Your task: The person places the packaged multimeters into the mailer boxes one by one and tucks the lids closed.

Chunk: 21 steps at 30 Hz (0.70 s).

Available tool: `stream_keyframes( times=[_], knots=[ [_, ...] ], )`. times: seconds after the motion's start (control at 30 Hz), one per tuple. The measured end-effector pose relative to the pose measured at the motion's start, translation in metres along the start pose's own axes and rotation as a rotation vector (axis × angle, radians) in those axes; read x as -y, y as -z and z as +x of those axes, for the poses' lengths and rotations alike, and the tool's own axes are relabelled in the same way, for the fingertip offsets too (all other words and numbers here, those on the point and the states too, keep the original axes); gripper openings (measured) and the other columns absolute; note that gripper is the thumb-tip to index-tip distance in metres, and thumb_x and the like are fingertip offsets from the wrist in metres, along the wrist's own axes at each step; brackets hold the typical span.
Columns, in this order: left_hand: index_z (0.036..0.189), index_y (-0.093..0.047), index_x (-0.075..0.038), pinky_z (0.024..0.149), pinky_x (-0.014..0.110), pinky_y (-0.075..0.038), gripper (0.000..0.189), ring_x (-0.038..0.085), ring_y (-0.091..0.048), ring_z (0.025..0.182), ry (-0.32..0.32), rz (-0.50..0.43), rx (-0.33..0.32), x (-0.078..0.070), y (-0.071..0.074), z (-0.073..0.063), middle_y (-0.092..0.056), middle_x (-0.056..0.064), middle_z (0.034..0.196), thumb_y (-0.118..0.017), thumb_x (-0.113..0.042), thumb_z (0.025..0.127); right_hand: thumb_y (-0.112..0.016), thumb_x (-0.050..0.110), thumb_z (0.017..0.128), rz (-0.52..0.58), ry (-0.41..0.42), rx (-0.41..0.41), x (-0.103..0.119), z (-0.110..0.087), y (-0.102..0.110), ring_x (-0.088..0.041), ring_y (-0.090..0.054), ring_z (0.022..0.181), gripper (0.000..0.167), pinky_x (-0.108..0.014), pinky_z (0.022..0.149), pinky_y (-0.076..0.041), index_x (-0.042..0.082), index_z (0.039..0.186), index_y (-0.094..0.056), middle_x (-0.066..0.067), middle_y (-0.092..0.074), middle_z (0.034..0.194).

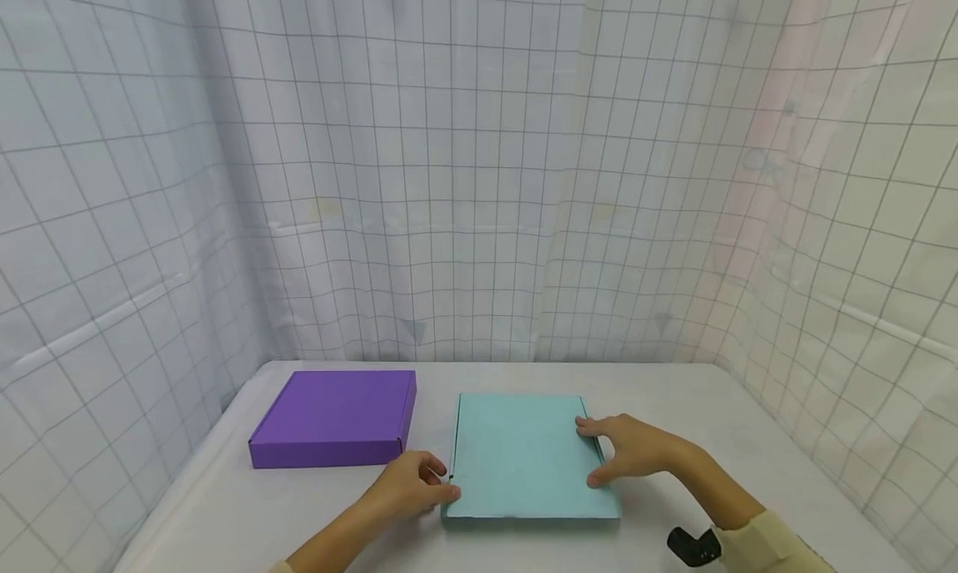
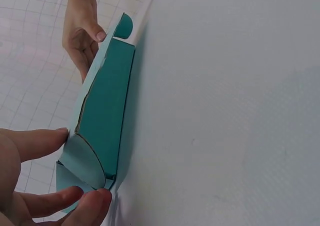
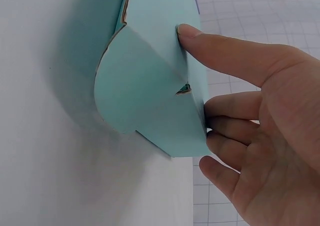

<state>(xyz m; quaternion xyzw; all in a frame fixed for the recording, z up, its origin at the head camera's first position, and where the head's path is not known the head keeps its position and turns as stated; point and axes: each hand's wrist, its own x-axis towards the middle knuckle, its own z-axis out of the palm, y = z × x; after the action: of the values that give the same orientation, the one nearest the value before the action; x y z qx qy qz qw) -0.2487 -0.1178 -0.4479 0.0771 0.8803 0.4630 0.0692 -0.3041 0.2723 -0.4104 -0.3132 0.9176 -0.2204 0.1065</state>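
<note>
A flat light blue cardboard box (image 1: 524, 456) lies on the table with its lid down over it. In the left wrist view, its front shows a dark teal panel (image 2: 106, 98), and rounded flaps stick out at the lid's corners. My left hand (image 1: 412, 486) grips the near left corner, thumb on the lid edge and fingertips at the corner flap (image 2: 82, 156). On the right side, my right hand (image 1: 636, 448) rests its thumb on the lid, with its other fingers along the side wall. The right wrist view shows a rounded flap (image 3: 125, 81) projecting beside that wall.
A closed purple box (image 1: 337, 415) lies left of the light blue one, close to my left hand. White cloth covers the table (image 1: 651, 382). Gridded curtains (image 1: 479, 182) hang behind and along both sides. Near my right sleeve is a small black object (image 1: 693, 546).
</note>
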Motion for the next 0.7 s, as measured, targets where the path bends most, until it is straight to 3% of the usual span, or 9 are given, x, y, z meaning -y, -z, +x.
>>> stream_keyframes(
  times=[0.37, 0.57, 0.7],
  knots=[
    [0.111, -0.067, 0.007, 0.085, 0.046, -0.055, 0.045, 0.019, -0.069, 0.083, 0.028, -0.146, 0.095, 0.007, 0.001, -0.002, -0.069, 0.006, 0.093, -0.087, -0.025, 0.085, -0.085, 0.045, 0.084, -0.001, -0.01, 0.002, -0.001, -0.001, -0.002, -0.04, -0.039, 0.144, 0.087, -0.061, 0.113, -0.033, -0.005, 0.147, -0.052, -0.014, -0.044, 0.158],
    [0.112, -0.065, 0.012, 0.08, 0.037, -0.058, 0.043, 0.021, -0.071, 0.082, 0.048, -0.25, 0.132, 0.01, -0.002, -0.001, -0.068, 0.01, 0.093, -0.084, -0.016, 0.086, -0.085, 0.045, 0.085, 0.004, -0.012, 0.0, 0.0, -0.001, -0.001, -0.04, -0.039, 0.145, 0.088, -0.061, 0.114, -0.033, -0.005, 0.148, -0.051, -0.014, -0.044, 0.158],
    [0.113, -0.066, 0.012, 0.078, 0.035, -0.059, 0.041, 0.02, -0.07, 0.082, 0.041, -0.271, 0.134, 0.011, -0.002, 0.0, -0.068, 0.01, 0.093, -0.084, -0.012, 0.086, -0.085, 0.045, 0.084, 0.013, -0.01, -0.002, 0.0, -0.002, -0.002, -0.039, -0.038, 0.145, 0.087, -0.061, 0.114, -0.033, -0.006, 0.147, -0.052, -0.014, -0.043, 0.159]
  ],
)
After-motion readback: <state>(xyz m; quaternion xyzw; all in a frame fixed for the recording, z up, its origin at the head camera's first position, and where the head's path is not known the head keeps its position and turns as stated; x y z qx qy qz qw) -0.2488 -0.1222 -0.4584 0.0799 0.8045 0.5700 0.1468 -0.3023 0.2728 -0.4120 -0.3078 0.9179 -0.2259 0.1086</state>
